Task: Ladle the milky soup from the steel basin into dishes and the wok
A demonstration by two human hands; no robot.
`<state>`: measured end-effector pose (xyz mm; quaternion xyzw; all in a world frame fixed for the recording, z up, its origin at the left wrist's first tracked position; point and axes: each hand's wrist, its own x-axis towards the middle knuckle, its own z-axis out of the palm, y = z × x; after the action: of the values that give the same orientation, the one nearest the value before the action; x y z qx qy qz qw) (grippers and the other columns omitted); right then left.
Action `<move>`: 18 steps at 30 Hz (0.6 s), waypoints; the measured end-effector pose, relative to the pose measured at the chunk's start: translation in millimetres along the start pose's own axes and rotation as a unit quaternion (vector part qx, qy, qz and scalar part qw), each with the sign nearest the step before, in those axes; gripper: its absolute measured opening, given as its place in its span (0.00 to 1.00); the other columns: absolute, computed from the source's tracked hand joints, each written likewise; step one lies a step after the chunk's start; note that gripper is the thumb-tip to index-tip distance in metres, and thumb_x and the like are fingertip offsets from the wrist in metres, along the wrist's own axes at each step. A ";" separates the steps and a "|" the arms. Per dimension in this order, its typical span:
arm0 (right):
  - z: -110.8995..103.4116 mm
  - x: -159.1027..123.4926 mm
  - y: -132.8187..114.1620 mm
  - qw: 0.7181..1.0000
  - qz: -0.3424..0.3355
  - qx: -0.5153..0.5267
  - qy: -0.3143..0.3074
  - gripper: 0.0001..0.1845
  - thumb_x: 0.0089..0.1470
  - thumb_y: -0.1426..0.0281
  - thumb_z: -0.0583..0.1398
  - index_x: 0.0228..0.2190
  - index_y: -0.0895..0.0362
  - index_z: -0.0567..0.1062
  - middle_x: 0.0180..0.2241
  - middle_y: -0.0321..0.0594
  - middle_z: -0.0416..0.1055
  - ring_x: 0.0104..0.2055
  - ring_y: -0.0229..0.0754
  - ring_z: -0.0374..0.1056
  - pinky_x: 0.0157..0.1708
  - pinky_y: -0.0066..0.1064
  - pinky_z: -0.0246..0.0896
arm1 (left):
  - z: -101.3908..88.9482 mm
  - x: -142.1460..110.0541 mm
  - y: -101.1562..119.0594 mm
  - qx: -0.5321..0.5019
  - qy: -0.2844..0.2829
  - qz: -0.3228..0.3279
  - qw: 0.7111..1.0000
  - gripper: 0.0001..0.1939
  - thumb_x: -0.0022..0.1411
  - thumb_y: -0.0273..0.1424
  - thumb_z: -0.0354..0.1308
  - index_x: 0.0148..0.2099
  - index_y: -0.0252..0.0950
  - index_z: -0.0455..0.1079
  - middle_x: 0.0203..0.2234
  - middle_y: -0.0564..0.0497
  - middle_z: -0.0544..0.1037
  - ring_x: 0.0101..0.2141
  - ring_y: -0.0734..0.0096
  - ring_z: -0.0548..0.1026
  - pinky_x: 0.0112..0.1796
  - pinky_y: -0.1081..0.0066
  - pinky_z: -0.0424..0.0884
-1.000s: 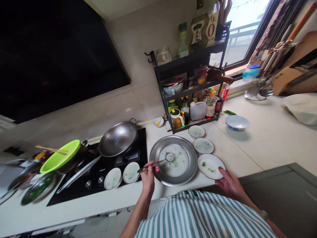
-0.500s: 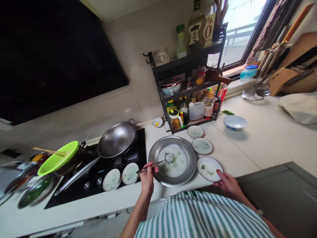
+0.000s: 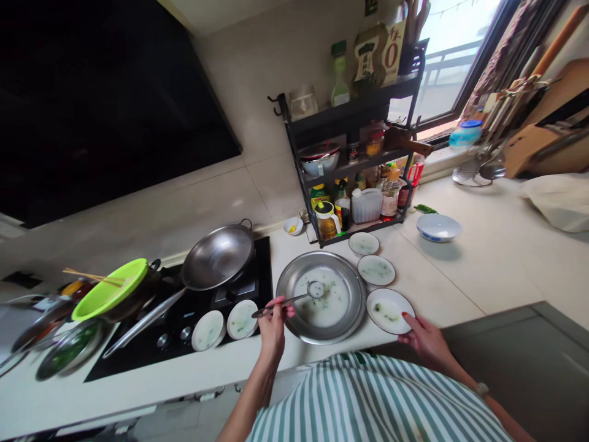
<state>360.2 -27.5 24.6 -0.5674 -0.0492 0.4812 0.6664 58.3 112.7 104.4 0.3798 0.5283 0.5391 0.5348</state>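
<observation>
My left hand [image 3: 273, 326] is closed on the handle of a metal ladle [image 3: 294, 298]. The ladle's bowl sits in the white batter with green bits inside a wide steel basin [image 3: 288, 279] on the counter. My right hand [image 3: 426, 339] grips the near rim of a small white plate [image 3: 390, 310] that holds a little batter and stands just right of the basin. Two more small plates [image 3: 376, 270] with batter lie behind it in a row.
Two small filled plates [image 3: 224, 325] rest on the black stove [image 3: 184, 319], beside a steel wok [image 3: 218, 256]. A green bowl [image 3: 110, 288] with chopsticks sits at the left. A black spice rack [image 3: 354, 159] and a white bowl [image 3: 438, 227] stand behind.
Both hands stay where they were. The ladle's bowl has shifted only slightly in the basin; the view has wobbled a little.
</observation>
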 end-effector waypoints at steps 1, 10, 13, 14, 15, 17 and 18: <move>-0.1 -0.2 0.1 1.000 0.000 0.000 -0.001 0.10 0.40 0.68 0.68 0.28 0.55 0.74 0.23 0.36 0.75 0.18 0.37 0.67 0.16 0.28 0.66 | 0.4 0.1 1.2 -0.001 -0.007 0.001 1.000 0.19 0.50 0.39 0.60 0.39 0.29 0.70 0.21 0.48 0.77 0.25 0.65 0.77 0.29 0.66 0.73; 2.4 -3.3 -5.0 1.000 0.002 0.012 0.001 0.13 0.40 0.66 0.68 0.29 0.57 0.73 0.21 0.37 0.74 0.17 0.38 0.66 0.15 0.27 0.63 | 5.6 2.2 14.4 0.001 -0.035 0.011 0.999 0.18 0.50 0.40 0.60 0.38 0.30 0.70 0.21 0.48 0.77 0.23 0.67 0.76 0.28 0.66 0.72; 3.6 -5.3 -9.1 1.000 0.002 0.011 0.003 0.15 0.39 0.65 0.69 0.30 0.57 0.73 0.21 0.37 0.73 0.17 0.37 0.65 0.15 0.27 0.63 | 7.3 1.0 19.1 0.012 -0.039 0.012 0.999 0.19 0.50 0.41 0.60 0.38 0.30 0.70 0.21 0.49 0.77 0.23 0.67 0.76 0.28 0.66 0.72; 4.0 -5.7 -10.2 1.000 0.003 0.011 0.002 0.16 0.39 0.64 0.69 0.30 0.57 0.73 0.21 0.38 0.73 0.17 0.37 0.65 0.15 0.27 0.63 | 7.7 0.5 20.3 0.013 -0.039 0.011 0.999 0.19 0.50 0.41 0.60 0.37 0.31 0.70 0.21 0.49 0.77 0.23 0.67 0.76 0.28 0.67 0.72; 4.4 -6.1 -11.2 1.000 0.005 0.011 0.001 0.16 0.39 0.64 0.69 0.30 0.58 0.73 0.21 0.38 0.73 0.17 0.38 0.66 0.15 0.27 0.63 | 8.1 0.0 21.4 0.014 -0.040 0.010 0.999 0.19 0.50 0.41 0.60 0.37 0.31 0.70 0.21 0.49 0.77 0.23 0.67 0.76 0.28 0.67 0.72; 5.5 -6.8 -13.1 1.000 0.009 0.011 0.002 0.17 0.38 0.64 0.70 0.30 0.58 0.73 0.22 0.38 0.74 0.18 0.37 0.66 0.15 0.27 0.64 | 9.0 -1.1 23.6 0.012 -0.041 0.009 0.999 0.18 0.50 0.40 0.60 0.38 0.31 0.70 0.21 0.49 0.77 0.23 0.68 0.76 0.28 0.67 0.71; 6.3 -7.4 -14.1 1.000 0.010 0.013 0.005 0.17 0.38 0.64 0.70 0.31 0.58 0.73 0.22 0.38 0.74 0.18 0.37 0.66 0.16 0.27 0.64 | 9.5 -1.8 25.1 0.012 -0.044 0.008 0.999 0.18 0.50 0.40 0.60 0.38 0.31 0.70 0.21 0.49 0.77 0.23 0.68 0.76 0.28 0.68 0.71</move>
<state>360.6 -26.7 41.6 -0.5614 -0.0340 0.4860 0.6690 63.4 115.8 130.6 0.4137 0.5073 0.5199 0.5489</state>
